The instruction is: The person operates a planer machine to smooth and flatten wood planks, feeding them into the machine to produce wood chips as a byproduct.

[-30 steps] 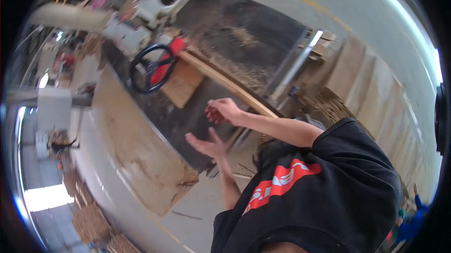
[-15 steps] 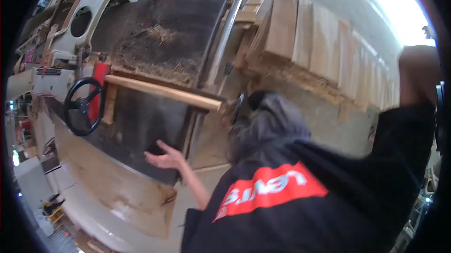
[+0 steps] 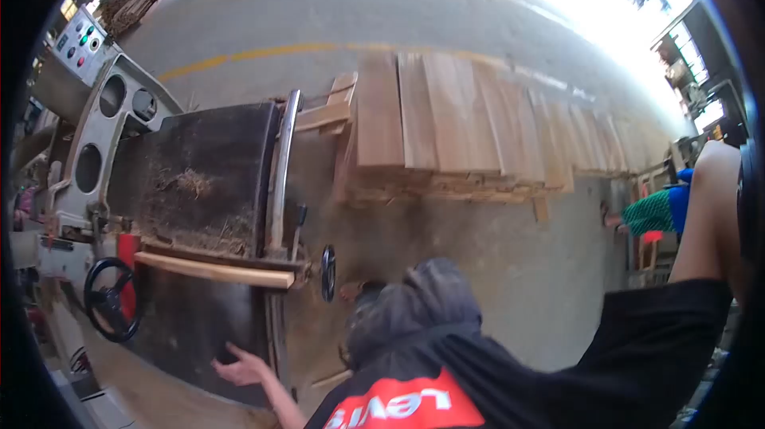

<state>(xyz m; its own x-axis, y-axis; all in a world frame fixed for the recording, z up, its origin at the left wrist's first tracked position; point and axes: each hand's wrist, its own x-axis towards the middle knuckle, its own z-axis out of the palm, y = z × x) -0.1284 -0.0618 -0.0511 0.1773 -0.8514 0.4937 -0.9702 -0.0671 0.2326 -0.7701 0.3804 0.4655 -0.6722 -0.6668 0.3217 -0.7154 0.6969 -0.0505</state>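
My left hand (image 3: 239, 369) is over the dark machine bed (image 3: 187, 329) at the lower left. Its fingers are spread and nothing is in them. At the right edge my bare right arm (image 3: 705, 218) is raised and bent, with the hand out of view. A long wooden strip (image 3: 215, 270) lies across the machine beyond my left hand. The black handwheel (image 3: 110, 298) is to the left of that hand. Wood shavings (image 3: 190, 184) lie on the farther dark bed (image 3: 231, 138).
Stacked planks (image 3: 454, 118) stand on the floor beyond the machine. A second handwheel (image 3: 328, 273) and a metal roller (image 3: 284, 166) are at the machine's right side. The control panel (image 3: 80, 43) is at the upper left. A green mesh item (image 3: 649, 214) shows at right.
The view has turned, so the machine and planks appear farther left, and the control panel has come into view. My left hand remains open over the near bed.
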